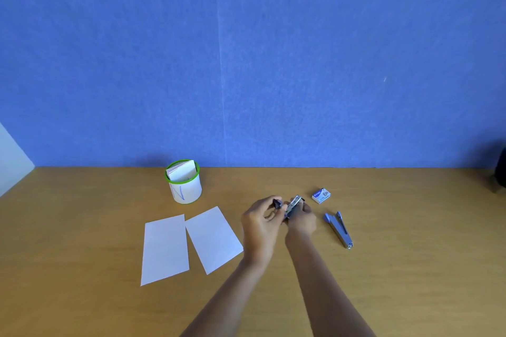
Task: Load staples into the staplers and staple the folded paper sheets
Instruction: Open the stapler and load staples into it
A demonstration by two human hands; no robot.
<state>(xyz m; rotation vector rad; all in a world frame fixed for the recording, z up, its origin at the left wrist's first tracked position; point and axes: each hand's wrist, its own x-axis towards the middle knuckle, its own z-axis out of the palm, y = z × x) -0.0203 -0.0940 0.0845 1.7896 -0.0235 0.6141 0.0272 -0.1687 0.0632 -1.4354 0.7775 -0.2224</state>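
Both hands hold a small dark stapler (292,206) just above the table, right of centre. My left hand (261,223) pinches its black end, and my right hand (301,217) grips the metal body from the right. A second, blue stapler (339,228) lies opened flat on the table to the right. A small blue-and-white staple box (321,195) lies beyond it. Two folded white paper sheets (165,249) (214,239) lie side by side to the left of my hands.
A white cup with a green rim (185,186) holds folded papers at the back, left of centre. A blue wall stands behind the wooden table (82,227). A dark object (500,172) sits at the far right edge.
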